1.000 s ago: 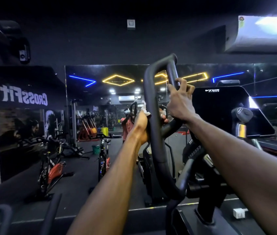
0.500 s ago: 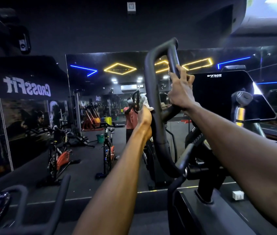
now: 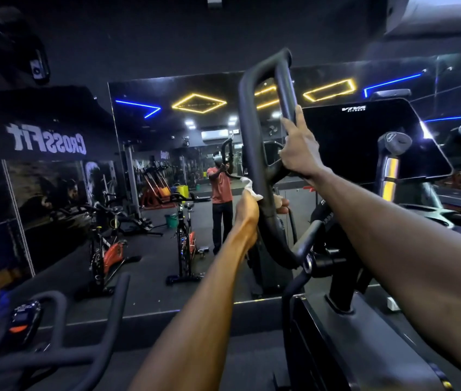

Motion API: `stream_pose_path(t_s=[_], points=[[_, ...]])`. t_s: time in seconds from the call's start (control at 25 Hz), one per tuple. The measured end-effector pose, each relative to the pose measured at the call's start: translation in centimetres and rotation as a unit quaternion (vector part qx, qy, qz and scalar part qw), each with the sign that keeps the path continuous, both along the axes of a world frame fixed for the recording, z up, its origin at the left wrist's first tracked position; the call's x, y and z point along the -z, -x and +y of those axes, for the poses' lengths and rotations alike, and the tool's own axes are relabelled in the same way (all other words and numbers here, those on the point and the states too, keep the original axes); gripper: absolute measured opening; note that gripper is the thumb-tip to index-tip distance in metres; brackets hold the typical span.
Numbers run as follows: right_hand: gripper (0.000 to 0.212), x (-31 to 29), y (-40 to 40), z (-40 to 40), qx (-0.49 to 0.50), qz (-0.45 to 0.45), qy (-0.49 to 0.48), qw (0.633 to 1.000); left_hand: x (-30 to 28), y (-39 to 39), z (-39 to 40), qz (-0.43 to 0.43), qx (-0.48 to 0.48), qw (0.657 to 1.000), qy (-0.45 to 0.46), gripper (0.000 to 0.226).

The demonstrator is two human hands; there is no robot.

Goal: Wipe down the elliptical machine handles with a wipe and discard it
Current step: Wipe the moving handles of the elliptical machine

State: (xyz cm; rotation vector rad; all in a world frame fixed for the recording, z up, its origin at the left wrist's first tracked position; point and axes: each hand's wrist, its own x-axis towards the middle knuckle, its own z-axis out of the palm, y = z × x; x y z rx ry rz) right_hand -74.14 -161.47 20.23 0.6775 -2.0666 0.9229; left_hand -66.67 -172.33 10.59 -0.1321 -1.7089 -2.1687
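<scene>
The elliptical's black looped handle [image 3: 252, 142] rises in front of me at centre. My left hand [image 3: 247, 211] is wrapped around the loop's left bar low down, pressing a white wipe [image 3: 250, 187] against it. My right hand [image 3: 298, 149] grips the loop's right bar higher up, fingers closed around it. The dark console screen [image 3: 370, 139] stands just right of the handle. The far side of the left hand's fingers is hidden behind the bar.
A wall mirror [image 3: 167, 153] ahead reflects the gym and a person in a red shirt. A second elliptical handle [image 3: 393, 153] stands at right. Spin bikes [image 3: 108, 244] stand in the mirror's reflection at left, and another machine's handlebars [image 3: 54, 342] fill the lower left.
My left hand with the wipe has slid down the left bar of the handle. The right hand keeps its grip on the right bar. The view has tilted slightly.
</scene>
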Motion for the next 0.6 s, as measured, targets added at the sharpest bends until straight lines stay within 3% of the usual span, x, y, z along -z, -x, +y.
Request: stream_pose_path(t_s=[0.12, 0.32, 0.4, 0.44, 0.52, 0.6], points=[[0.067, 0.5, -0.9, 0.1, 0.023, -0.018, -0.013, 0.999, -1.4, -0.6, 0.7, -0.018, -0.031, 0.998, -0.050, 0.061], [0.059, 1.5, -2.4, 0.7, 0.042, -0.048, -0.046, 0.997, 1.7, -2.8, 1.9, -0.052, -0.038, 0.997, -0.035, 0.065], [0.050, 1.4, -3.2, 0.9, 0.061, -0.044, -0.072, 0.995, 2.6, -2.5, 1.5, -0.060, -0.101, 0.993, 0.033, 0.070], [0.045, 1.2, -3.7, 0.9, 0.073, -0.049, -0.087, 0.992, 2.9, -2.1, 1.1, -0.069, -0.160, 0.978, 0.113, 0.071], [0.034, 0.8, -5.0, 0.8, 0.110, -0.051, -0.097, 0.988, 2.9, -2.4, 0.7, -0.052, -0.291, 0.921, 0.254, 0.064], [0.025, 0.8, -6.7, 0.5, 0.127, -0.025, -0.045, 0.991, 2.2, -3.4, 0.5, 0.032, -0.368, 0.889, 0.269, 0.051]])
